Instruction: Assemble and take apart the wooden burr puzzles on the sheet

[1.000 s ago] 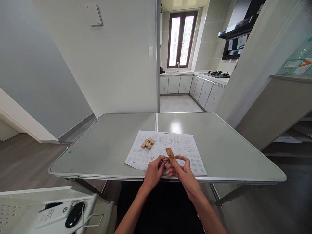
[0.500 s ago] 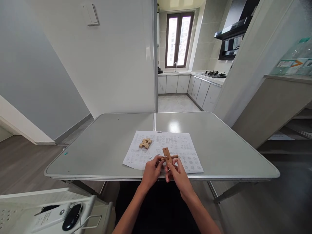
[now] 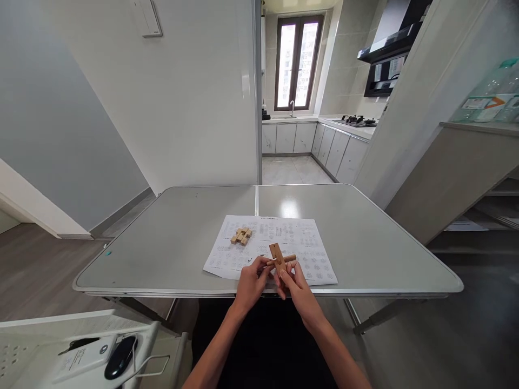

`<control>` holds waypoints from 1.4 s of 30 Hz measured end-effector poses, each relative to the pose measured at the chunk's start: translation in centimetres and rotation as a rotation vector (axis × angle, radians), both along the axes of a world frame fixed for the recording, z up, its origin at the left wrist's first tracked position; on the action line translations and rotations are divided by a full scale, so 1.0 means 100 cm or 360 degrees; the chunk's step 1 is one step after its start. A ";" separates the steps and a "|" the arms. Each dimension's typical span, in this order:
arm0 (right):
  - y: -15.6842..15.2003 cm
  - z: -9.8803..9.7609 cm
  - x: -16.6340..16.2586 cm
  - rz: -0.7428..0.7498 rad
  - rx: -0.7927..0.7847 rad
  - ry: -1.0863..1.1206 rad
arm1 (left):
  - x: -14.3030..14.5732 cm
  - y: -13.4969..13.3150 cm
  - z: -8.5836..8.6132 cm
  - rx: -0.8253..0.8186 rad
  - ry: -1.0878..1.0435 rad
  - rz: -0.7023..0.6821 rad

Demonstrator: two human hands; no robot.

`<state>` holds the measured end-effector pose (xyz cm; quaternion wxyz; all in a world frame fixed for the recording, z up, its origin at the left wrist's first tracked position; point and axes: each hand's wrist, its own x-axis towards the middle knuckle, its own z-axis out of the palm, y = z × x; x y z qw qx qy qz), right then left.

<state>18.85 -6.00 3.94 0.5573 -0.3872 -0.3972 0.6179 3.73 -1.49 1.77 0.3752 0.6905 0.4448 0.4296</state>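
Note:
Both my hands hold a small wooden cross-shaped puzzle (image 3: 278,257) just above the near edge of the grey table (image 3: 174,243). A flat upright wooden piece is crossed by a round peg. My left hand (image 3: 250,282) pinches the peg's left end. My right hand (image 3: 297,286) grips the lower part of the upright piece. A printed instruction sheet (image 3: 300,243) lies under the hands. On its far left corner sits a cluster of pale wooden blocks (image 3: 241,236), fitted together and apart from both hands.
A white rack (image 3: 48,335) at lower left holds a black mouse (image 3: 117,363), a white device and keys. Behind the table stand a white wall and a doorway into a kitchen. A counter with a plastic bottle (image 3: 492,97) is at the right.
The puzzle's upright piece has turned from tilted to nearly straight, and my right hand has closed in under it. The view shifted slightly.

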 end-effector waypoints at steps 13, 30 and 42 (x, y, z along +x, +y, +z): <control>0.005 -0.014 0.000 -0.0035 -0.0188 0.0131 | 0.002 0.006 0.000 0.0067 0.0056 0.0140; 0.002 -0.013 -0.007 -0.0359 -0.0167 0.0183 | 0.005 -0.001 -0.004 0.0040 0.0112 0.0177; 0.016 -0.014 0.003 -0.0406 -0.0063 -0.0013 | 0.005 -0.001 -0.002 0.0012 0.0091 0.0197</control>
